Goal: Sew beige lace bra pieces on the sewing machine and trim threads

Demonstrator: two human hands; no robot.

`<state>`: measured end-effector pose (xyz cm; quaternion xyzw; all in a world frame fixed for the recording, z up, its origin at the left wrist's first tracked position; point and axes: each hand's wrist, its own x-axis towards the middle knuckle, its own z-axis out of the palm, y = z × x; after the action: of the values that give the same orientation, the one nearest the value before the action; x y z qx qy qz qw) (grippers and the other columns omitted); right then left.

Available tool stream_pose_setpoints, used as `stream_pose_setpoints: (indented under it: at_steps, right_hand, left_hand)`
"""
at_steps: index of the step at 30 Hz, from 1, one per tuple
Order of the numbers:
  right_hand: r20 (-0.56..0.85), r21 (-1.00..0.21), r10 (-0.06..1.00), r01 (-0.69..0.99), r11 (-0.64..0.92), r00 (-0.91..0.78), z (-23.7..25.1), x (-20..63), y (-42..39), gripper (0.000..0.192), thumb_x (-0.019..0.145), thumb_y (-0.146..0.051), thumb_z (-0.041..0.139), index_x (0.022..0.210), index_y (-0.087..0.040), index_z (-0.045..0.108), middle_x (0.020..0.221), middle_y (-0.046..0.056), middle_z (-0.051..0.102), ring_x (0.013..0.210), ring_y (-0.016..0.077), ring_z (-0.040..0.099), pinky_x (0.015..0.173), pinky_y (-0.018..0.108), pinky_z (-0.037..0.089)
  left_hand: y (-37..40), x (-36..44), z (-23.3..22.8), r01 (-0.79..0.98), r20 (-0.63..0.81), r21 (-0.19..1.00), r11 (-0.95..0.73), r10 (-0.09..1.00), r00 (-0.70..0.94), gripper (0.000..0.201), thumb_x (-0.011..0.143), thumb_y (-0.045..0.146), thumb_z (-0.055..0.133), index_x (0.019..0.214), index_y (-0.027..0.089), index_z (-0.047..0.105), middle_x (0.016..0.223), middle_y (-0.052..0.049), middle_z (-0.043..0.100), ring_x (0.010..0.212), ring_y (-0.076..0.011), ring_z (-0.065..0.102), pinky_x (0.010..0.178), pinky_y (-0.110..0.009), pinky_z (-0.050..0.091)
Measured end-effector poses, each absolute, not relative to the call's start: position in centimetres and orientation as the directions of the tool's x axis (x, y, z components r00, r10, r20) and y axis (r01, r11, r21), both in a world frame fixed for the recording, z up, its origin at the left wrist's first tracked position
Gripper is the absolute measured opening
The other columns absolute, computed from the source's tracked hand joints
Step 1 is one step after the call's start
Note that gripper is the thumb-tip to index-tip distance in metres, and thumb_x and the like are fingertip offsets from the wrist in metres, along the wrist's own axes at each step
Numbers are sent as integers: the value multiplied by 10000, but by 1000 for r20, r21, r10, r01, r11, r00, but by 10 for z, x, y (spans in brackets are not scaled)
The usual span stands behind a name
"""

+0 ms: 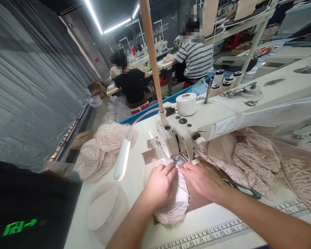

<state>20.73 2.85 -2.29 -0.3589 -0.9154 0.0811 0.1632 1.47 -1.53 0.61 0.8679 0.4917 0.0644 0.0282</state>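
Head view: printed ruler strip (223,230) along tabletop (134,180) edge, nearest. Left hand (159,185) and right hand (204,180), flat and close together, press lace piece (176,204) down, feeding its edge under sewing machine (186,128) needle. Scissors (242,188) lie beside right wrist.

Two bare forearms come in from the lower edge of the frame, one at lower centre, one at lower right. No sleeves, cuffs, watch or bracelet show on them. The left hand (159,185) and the right hand (203,180) wear no gloves or rings. Fingernails look short and unpainted, as far as visible.
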Motion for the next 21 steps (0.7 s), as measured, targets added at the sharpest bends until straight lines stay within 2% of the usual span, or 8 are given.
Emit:
stream_pose_setpoints:
  at_steps: [6,15,21]
  right_hand:
    - [231,-245,688,643,726,-688,-26,203,30,389,804,-31,410,1079,-196,630,949,49,652,706,156,540,613,293,357]
    - [241,-216,693,658,721,-680,-24,201,31,381,775,-42,424,1044,-189,650,863,55,655,626,152,529,547,298,335]
    - [267,-202,684,655,728,-678,-28,200,33,429,758,-38,425,1092,-196,644,912,62,664,647,162,544,567,292,353]
  left_hand:
    - [-12,12,4,846,65,84,-527,850,523,463,841,156,465,1303,149,487,1360,-77,516,959,-264,497,803,-416,469]
    - [-7,7,1,831,100,139,-539,842,529,464,837,99,448,1287,195,513,1338,-62,545,1061,-260,505,891,-434,435]
    - [3,0,-3,815,148,127,-565,823,548,420,865,110,449,1264,205,537,1299,-72,578,1139,-249,495,936,-436,425]
